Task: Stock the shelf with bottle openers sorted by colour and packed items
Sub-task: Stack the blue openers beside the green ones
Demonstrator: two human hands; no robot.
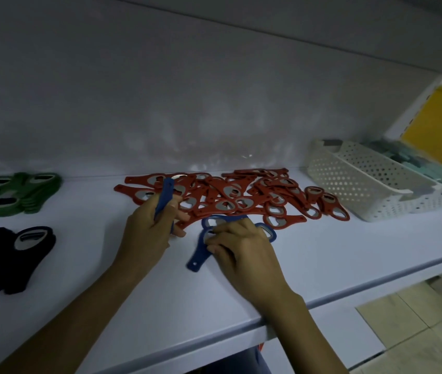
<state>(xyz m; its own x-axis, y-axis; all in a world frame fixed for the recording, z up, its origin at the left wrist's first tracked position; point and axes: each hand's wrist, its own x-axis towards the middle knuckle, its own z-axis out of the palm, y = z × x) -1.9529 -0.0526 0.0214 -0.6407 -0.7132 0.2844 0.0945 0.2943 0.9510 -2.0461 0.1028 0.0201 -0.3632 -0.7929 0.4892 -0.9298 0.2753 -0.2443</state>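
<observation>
Left hand [147, 228] grips my upright blue opener [166, 190].
Right hand [241, 245] pinches a flat blue opener [197, 261] on the shelf [349, 265].

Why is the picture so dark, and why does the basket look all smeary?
Head view: dim light, so the black openers nearly lose their shape; the white basket is smeared by blur; the wide lens bends the shelf edge; faint glare shines on the back wall.
</observation>
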